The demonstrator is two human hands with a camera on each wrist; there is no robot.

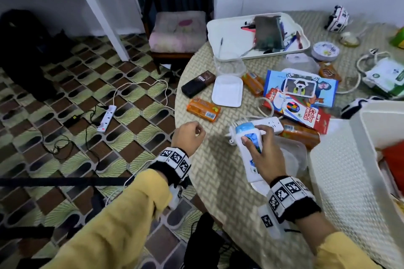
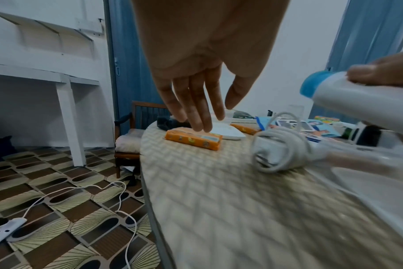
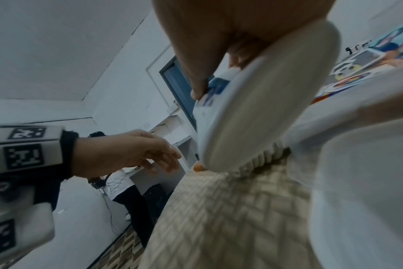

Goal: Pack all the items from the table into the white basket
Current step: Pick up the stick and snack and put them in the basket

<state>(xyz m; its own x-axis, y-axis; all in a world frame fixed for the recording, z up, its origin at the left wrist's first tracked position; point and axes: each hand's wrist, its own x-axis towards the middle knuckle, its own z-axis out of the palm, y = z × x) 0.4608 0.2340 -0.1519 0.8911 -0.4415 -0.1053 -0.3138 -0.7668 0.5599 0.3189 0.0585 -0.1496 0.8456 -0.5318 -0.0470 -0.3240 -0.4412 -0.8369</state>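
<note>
My right hand point(image 1: 256, 144) grips a white bottle point(image 1: 244, 150) with a blue cap, held tilted just above the round table point(image 1: 218, 181). The bottle point(image 2: 347, 96) also shows in the left wrist view, and its base point(image 3: 253, 112) fills the right wrist view. My left hand point(image 1: 190, 135) hovers empty over the table's left edge, fingers point(image 2: 196, 102) relaxed and pointing down above an orange packet point(image 2: 193, 139). The white basket point(image 1: 349, 159) stands at the right with some things inside it.
A white power strip with coiled cord point(image 1: 269, 125) lies behind the bottle. Colour pencils point(image 1: 299, 111), a blue book point(image 1: 301, 87), a white lid point(image 1: 227, 91), a dark packet point(image 1: 197, 83) and more orange packets crowd the middle. A white tray point(image 1: 240, 35) sits at the back, a chair point(image 1: 177, 30) beyond the table.
</note>
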